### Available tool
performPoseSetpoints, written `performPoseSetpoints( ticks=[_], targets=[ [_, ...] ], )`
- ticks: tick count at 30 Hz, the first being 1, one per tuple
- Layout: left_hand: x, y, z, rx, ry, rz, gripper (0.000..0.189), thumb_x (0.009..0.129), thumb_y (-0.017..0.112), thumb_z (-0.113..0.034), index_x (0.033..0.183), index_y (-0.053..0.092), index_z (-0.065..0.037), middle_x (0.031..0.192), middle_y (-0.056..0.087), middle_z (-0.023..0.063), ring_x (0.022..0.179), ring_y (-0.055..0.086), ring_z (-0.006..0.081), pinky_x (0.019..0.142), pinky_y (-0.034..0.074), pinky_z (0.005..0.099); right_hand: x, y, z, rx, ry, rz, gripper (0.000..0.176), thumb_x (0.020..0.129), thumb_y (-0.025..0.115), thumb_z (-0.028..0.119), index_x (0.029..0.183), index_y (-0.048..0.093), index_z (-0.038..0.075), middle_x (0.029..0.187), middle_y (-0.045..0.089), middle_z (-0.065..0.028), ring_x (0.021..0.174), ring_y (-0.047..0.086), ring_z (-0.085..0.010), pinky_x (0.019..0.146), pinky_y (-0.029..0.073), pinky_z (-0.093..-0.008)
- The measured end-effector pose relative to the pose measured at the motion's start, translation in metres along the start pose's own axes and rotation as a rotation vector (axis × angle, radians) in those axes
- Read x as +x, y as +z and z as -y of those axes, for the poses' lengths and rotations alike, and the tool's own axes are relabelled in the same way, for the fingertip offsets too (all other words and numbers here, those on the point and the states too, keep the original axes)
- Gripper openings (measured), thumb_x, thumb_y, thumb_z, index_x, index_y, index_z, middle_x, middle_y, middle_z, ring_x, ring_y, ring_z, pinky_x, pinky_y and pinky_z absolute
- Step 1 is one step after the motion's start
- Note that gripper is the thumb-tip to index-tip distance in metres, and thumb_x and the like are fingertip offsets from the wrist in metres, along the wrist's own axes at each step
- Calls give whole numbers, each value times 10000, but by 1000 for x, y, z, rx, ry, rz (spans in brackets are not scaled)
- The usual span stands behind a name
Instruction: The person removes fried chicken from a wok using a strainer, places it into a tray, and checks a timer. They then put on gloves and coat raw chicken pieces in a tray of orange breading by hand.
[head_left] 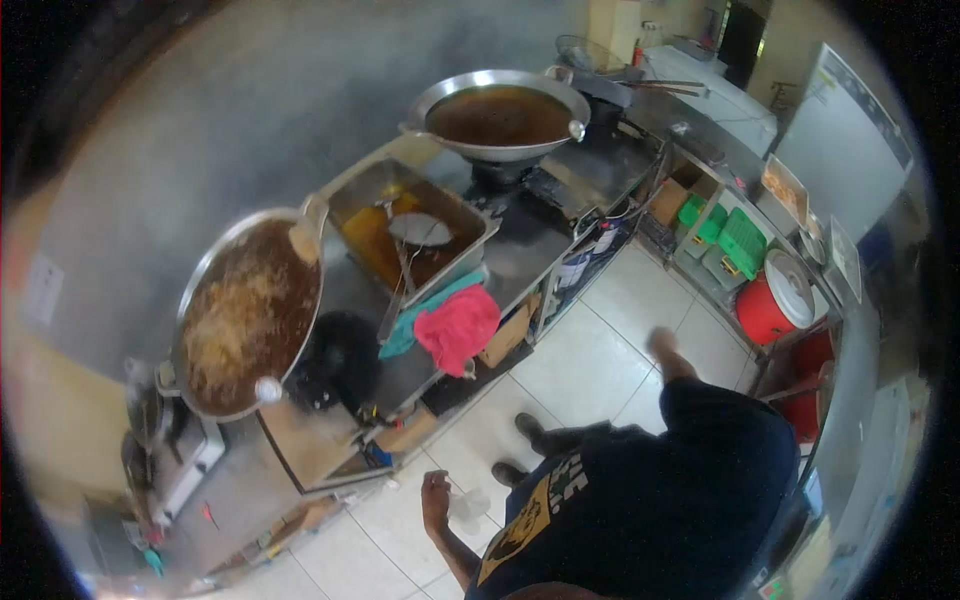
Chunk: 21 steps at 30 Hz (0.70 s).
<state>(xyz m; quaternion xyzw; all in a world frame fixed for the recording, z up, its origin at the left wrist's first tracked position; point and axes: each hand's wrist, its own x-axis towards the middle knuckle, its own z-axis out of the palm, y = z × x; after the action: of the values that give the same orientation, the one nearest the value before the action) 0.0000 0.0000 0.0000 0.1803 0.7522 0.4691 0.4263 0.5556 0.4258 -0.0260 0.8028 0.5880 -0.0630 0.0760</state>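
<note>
– Stainless surface (pixel 520 250), left and centre of the frame: list items.
– Item 1: wide wok (pixel 245 320) at the left, filled with brown, frothy contents. Item 2: second wok (pixel 500 115) at upper centre, filled with dark brown liquid. Item 3: rectangular tray (pixel 462 255) between them, holding amber liquid and a round skimmer (pixel 420 228). Item 4: red cloth (pixel 458 325) lying against a teal cloth (pixel 402 338) at the surface's near edge, just below the tray.
– Left hand status?
– Left hand (pixel 435 495), bottom centre, is held over the tiled floor (pixel 600 360), fingers curled inward. A translucent item (pixel 468 505) sits right against it, on its right in the frame. Blur prevents identification, and a clamp on the item cannot be confirmed.
– Right hand status?
– Right hand (pixel 660 342), right of centre, is blurred; fingers apart or together cannot be told. It touches nothing visible. Nearest thing: red bucket (pixel 765 315) with a white lid (pixel 792 285), further right, near green crates (pixel 742 242).
– Relation between hands?
– Well apart, with the person's dark shirt (pixel 680 480) and shoes (pixel 525 428) between them.
</note>
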Motion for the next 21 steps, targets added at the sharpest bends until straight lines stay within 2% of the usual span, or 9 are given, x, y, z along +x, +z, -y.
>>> performPoseSetpoints(
  ticks=[1,2,3,7,9,14,16,19,21],
  targets=[
    [16,14,-4,26,-39,73,401,966,544,-444,1058,664,-73,766,588,63,729,529,154,671,429,296,7,-13,-4,10,23,-28,326,828,618,138,1147,650,81,1135,674,-183,1080,654,-324,903,533,-437],
    [31,26,-8,58,-80,147,420,966,538,-465,1007,679,-72,751,581,58,717,526,148,657,423,285,15,70,-36,40,-30,-3,283,829,607,137,1099,649,63,1109,675,-198,1068,653,-342,899,532,-435],
    [10,-47,-36,238,-150,88,420,966,538,-465,1007,679,-72,751,581,58,717,526,148,657,423,285,34,150,-73,72,-83,24,244,831,595,136,1052,648,45,1082,675,-213,1056,652,-359,895,531,-432],
    [72,66,-68,360,-73,366,486,965,517,-502,975,694,-50,700,555,38,664,525,157,640,423,311,109,-42,-113,517,204,-477,291,790,622,137,1044,605,-3,1040,662,-250,970,643,-413,848,505,-481],
    [99,94,-65,485,-230,423,523,960,506,-533,982,702,-48,701,554,40,668,528,159,643,426,320,138,-138,-82,650,220,-787,297,797,678,210,994,626,-6,1003,657,-224,972,625,-390,848,489,-461],
    [181,201,-37,649,-323,439,538,955,502,-554,920,727,-66,719,586,45,675,549,171,659,439,323,280,-366,-11,618,-329,-1333,284,850,718,262,1022,643,50,972,607,-133,937,563,-319,842,443,-413],
    [210,248,-8,666,-366,403,532,962,495,-548,924,724,-69,698,587,35,640,545,167,635,444,323,356,-436,12,571,-430,-1440,272,849,718,272,1018,649,70,996,607,-124,969,551,-327,847,433,-439],
    [207,329,-48,565,-513,444,531,972,484,-546,969,704,-63,665,564,15,575,516,149,582,437,311,489,-515,22,453,-402,-1438,350,866,692,366,1057,657,75,1059,617,-114,1044,542,-340,894,430,-456],
    [200,373,-73,498,-568,489,531,979,477,-545,999,690,-59,642,549,2,532,497,136,546,432,304,566,-569,27,150,-170,-1143,518,897,619,525,1086,664,45,1119,619,-137,1020,589,-304,832,497,-421]
  ],
)
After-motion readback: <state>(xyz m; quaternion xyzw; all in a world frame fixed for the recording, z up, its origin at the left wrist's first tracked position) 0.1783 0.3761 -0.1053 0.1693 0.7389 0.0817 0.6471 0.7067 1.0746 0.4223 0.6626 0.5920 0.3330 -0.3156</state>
